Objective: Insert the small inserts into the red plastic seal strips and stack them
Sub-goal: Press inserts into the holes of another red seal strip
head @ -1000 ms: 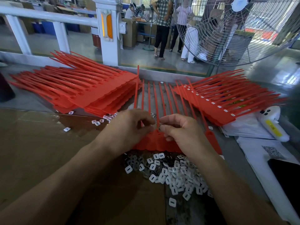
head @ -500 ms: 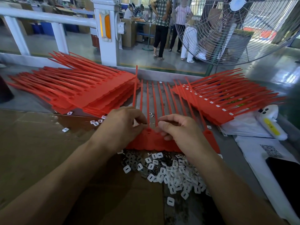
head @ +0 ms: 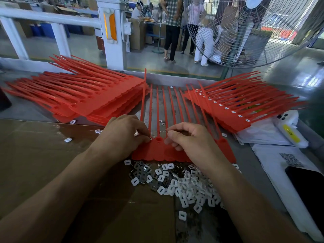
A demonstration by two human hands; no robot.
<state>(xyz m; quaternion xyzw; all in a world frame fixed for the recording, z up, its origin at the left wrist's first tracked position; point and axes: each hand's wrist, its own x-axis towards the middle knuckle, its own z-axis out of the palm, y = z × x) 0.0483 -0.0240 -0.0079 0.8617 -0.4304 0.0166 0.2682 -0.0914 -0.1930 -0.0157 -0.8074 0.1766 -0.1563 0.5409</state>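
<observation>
A red seal strip (head: 162,151) lies flat on the worktop (head: 26,109) at centre, tails running toward 12 o'clock. The left hand (head: 122,135) pinches a small insert (head: 150,138) against the strip's head row; the right hand (head: 189,139) curls its fingers on the strip just beside it. Loose inserts (head: 175,183) are heaped at 6 o'clock. One stack (head: 91,100) sits at 10 o'clock, another (head: 233,104) at 2 o'clock.

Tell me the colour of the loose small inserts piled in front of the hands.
White, some silvery grey: small square plastic inserts, clearest in the head view.
</observation>
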